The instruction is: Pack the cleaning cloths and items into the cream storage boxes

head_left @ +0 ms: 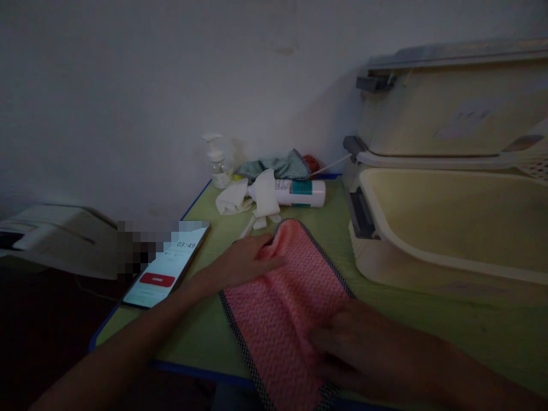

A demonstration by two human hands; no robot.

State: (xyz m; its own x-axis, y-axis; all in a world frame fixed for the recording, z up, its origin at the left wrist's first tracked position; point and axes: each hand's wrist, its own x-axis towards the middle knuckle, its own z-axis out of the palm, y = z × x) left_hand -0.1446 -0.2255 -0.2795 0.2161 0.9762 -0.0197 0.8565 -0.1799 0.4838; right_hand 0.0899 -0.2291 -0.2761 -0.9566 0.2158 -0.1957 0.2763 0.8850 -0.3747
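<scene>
A pink textured cloth (291, 291) with a black-and-white checked border lies on the green table, its near end reaching the front edge. A raised fold runs down its middle. On its upper left part rests my left hand (244, 262), thumb and fingers apart, with pink fabric showing between them. My right hand (363, 345) is at the lower right of the cloth, its fingers curled in on the fabric. The right fingertips are dim and partly blurred.
Behind the cloth are white crumpled wipes (268, 197), a white-and-teal bottle (314, 194) on its side, a pump bottle (219, 168) and a grey-green cloth (274, 166). A phone (160, 274) lies left. An open cream bin (363, 257) stands right. The table (192, 337) has a blue edge.
</scene>
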